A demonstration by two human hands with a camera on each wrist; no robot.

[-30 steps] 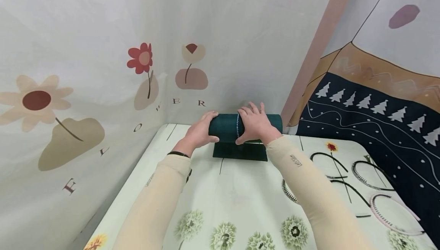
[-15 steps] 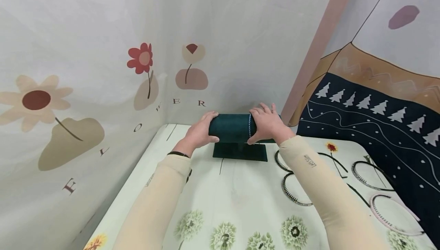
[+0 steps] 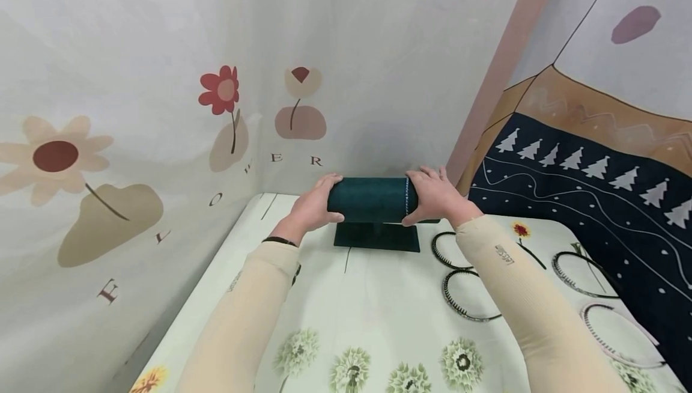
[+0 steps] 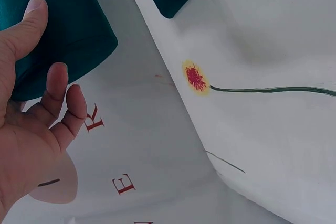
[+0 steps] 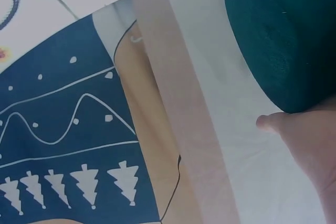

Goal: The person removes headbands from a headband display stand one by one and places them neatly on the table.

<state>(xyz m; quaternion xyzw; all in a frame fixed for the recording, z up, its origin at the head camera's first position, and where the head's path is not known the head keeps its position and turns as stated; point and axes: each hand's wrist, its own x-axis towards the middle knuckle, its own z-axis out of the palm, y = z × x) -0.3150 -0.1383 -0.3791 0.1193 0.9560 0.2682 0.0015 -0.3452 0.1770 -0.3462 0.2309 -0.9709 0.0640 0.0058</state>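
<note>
A dark green velvet headband display stand (image 3: 373, 201), a thick roll on a flat base (image 3: 376, 238), is at the table's far end. My left hand (image 3: 313, 204) grips its left end, thumb on the near side and fingers behind. Round the roll, toward its right end, sits a blue-and-white patterned headband (image 3: 406, 196). My right hand (image 3: 435, 198) holds it from the right, thumb low at the front and fingers over the top. In the left wrist view, two fingers of the left hand (image 4: 31, 124) curl off the roll. The right wrist view shows the roll's round end (image 5: 268, 45).
On the table's right side lie several headbands, among them a dark toothed one (image 3: 456, 300), a black one (image 3: 562, 276) and a pink one (image 3: 597, 336). A printed white curtain (image 3: 373, 68) hangs right behind the stand. The right sleeve (image 3: 519, 285) covers part of the headbands.
My right hand has slid the headband along the roll toward its right end. More of the dark headbands shows beside the right forearm. The left hand has stayed on the left end.
</note>
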